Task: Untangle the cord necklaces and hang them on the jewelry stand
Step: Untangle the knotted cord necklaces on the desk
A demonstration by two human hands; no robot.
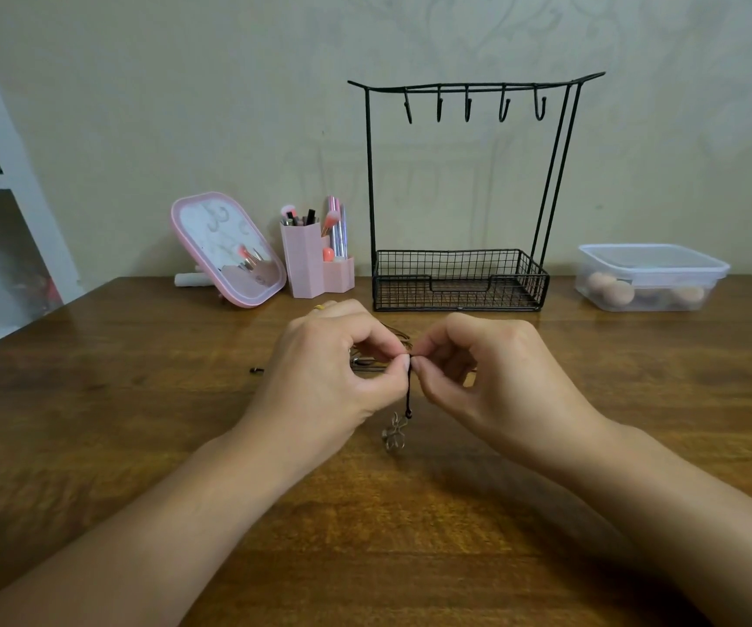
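Observation:
My left hand [329,368] and my right hand [487,368] meet at the middle of the wooden table, fingertips pinching a black cord necklace [409,391] between them. A short length of the cord hangs down from the pinch, and a small metal flower pendant [393,434] dangles at its end just above the table. More tangled cord [367,362] lies behind my left hand, mostly hidden. A cord end [256,370] pokes out to the left. The black wire jewelry stand [464,187] stands behind my hands, its several hooks bare and its basket base empty.
A pink mirror [229,251] and a pink brush holder [315,264] stand at the back left of the table [139,445]. A clear lidded box [650,278] with sponges sits at the back right. A white shelf [8,183] rises at the left edge.

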